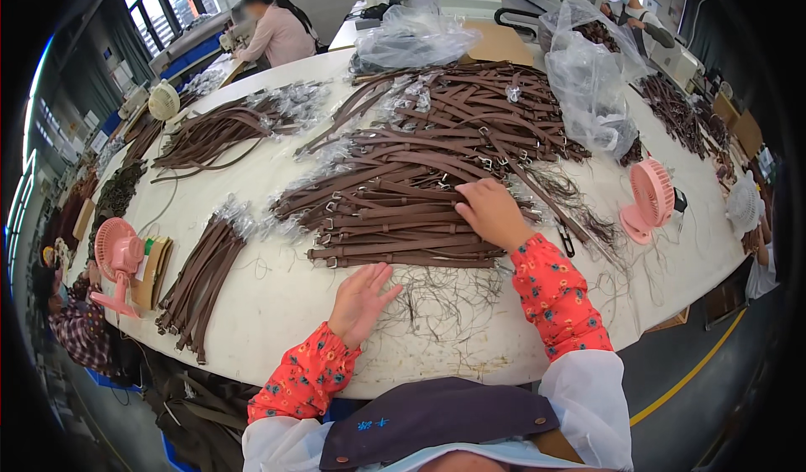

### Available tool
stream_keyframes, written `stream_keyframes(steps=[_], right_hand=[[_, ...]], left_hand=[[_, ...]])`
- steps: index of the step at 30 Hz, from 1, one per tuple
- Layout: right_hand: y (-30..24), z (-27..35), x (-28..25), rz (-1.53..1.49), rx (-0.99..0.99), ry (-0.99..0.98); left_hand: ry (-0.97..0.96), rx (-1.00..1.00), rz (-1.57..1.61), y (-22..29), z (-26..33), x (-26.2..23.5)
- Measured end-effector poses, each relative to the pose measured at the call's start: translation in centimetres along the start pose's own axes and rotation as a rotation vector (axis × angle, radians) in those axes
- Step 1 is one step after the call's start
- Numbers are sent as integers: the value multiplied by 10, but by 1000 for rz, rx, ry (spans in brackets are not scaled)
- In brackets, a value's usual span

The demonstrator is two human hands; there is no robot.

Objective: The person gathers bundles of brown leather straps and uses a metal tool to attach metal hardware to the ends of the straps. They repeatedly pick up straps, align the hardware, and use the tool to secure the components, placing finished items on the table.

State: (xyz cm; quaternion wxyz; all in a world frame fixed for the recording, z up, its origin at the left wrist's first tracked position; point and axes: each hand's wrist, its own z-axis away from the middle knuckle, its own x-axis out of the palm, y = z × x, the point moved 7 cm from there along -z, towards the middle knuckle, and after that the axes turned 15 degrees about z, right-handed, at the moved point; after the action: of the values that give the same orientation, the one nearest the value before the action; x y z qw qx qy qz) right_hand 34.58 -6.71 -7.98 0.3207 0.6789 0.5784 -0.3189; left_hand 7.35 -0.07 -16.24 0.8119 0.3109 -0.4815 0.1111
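Fingers [370, 279] spread left, right hand [497, 217] touching straps [395, 227]

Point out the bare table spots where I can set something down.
Bare table shows between the lower-left strap bundle and the left hand. Another patch lies right of the rightmost pink fan. Crowded: the central strap pile under the right hand; loose threads litter between the forearms.

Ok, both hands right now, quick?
Left hand: open, nothing visible in it.
Right hand: on the brown straps; whether it's closed on one can't be told.

Right hand [494, 213] on brown straps [395, 235]
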Motion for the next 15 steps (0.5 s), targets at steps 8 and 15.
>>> stream_keyframes(steps=[8,15], right_hand=[[-64,18,11,-6,56,-71],[-110,40,-4,-173,-38,-234]], left_hand=[[-9,-20,58,-16,-16,-1],[-68,1,29,-19,-5,1]])
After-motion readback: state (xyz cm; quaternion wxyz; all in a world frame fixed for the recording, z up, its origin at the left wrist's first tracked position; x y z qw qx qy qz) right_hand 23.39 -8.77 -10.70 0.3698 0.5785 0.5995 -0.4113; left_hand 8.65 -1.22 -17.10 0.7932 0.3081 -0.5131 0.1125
